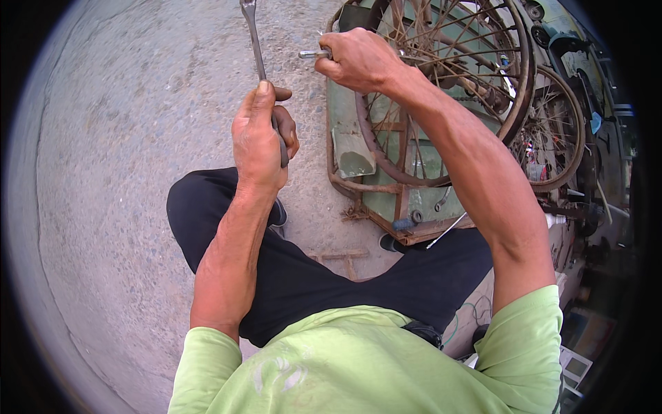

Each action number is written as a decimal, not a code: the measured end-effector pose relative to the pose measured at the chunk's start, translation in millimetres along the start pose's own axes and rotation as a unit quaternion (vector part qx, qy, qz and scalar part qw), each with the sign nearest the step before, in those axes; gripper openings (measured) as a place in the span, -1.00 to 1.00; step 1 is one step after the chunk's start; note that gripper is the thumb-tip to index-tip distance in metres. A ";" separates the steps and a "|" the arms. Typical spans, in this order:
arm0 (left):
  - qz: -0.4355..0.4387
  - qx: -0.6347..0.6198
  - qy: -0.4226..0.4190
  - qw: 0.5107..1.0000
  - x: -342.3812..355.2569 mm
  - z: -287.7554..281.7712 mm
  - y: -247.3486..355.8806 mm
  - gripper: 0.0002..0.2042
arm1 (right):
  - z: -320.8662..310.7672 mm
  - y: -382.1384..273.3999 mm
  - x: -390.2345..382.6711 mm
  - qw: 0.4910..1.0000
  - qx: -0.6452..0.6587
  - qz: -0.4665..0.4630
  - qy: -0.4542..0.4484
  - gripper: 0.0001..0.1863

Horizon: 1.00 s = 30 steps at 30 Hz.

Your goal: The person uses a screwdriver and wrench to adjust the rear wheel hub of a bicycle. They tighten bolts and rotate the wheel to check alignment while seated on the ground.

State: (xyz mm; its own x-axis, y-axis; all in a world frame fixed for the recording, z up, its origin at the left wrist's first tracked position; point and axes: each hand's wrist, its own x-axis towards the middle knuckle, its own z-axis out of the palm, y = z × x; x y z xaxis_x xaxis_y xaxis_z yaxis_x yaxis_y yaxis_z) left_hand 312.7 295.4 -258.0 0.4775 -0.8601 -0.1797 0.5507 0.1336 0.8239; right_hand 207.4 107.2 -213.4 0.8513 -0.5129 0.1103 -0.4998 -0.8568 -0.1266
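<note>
My left hand (262,134) is closed round the dark handle of a long metal wrench (253,38), whose head points away from me at the top of the view. My right hand (355,62) is closed on a short shiny metal tool (310,54), its tip poking out leftward from my fingers, beside a rusty spoked wheel (524,93). Under the wheel is a worn green metal cart frame (376,207), with small loose metal parts (441,200), a blue cylindrical piece (403,224) and a thin rod (445,231) on or along its near edge.
Pitted concrete (117,159) spreads to my left. A second wheel (558,172) and cluttered dark parts stand at the right. A small rusty bar frame (348,257) lies between my knees. Cords (476,310) lie by my right thigh.
</note>
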 end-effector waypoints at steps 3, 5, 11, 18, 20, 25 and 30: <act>-0.003 0.003 -0.006 1.000 -0.4 -0.6 0.5 -0.58 | -2.3 -0.2 -0.6 1.000 -0.007 0.000 -0.009 -0.66; -0.012 0.006 -0.014 1.000 -0.6 -1.0 0.2 -0.59 | -3.3 -0.5 -0.8 1.000 -0.008 -0.001 -0.017 -0.66; 0.003 -0.001 -0.007 1.000 -0.1 -1.2 -1.0 -0.59 | -1.8 0.2 0.4 1.000 -0.007 -0.011 -0.017 -0.66; 0.015 0.008 -0.007 1.000 -0.8 -4.5 3.9 -0.57 | -1.1 1.4 1.2 1.000 0.004 -0.008 -0.015 -0.67; 0.052 -0.018 -0.020 0.998 -1.7 -6.4 6.0 -0.56 | -2.0 1.1 2.3 1.000 0.005 -0.007 -0.014 -0.67; -0.002 0.042 -0.036 0.998 -8.1 3.8 -1.7 -0.57 | -3.8 -0.1 2.2 1.000 0.013 -0.011 -0.001 -0.66; -0.034 0.068 -0.082 0.994 -4.9 10.6 -2.3 -0.58 | -3.7 -0.5 -3.5 1.000 0.009 0.009 -0.017 -0.65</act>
State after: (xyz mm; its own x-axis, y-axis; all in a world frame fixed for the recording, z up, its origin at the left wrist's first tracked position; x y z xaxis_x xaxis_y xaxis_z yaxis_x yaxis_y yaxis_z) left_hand 301.8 294.1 -253.3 0.3183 -0.9351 -0.1557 0.4750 0.0152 0.8799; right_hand 204.1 109.2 -210.0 0.8470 -0.5265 0.0733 -0.5132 -0.8458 -0.1458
